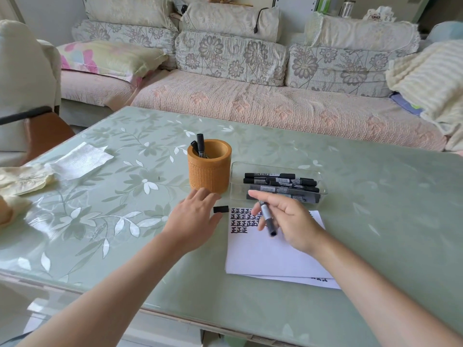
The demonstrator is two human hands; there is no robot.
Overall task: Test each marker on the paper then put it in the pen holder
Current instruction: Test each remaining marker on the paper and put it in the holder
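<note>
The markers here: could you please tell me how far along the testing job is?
Done: two markers stand in the pen holder, and the paper bears rows of test marks. In hand: the right hand holds one marker over the paper; a loose cap lies beside the left hand. Left: several more markers lie in the clear tray.

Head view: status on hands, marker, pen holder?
Left hand open beside loose black cap. Right hand holds marker over the paper. Pen holder has two markers; more in clear tray. Nothing blocks the holder.
</note>
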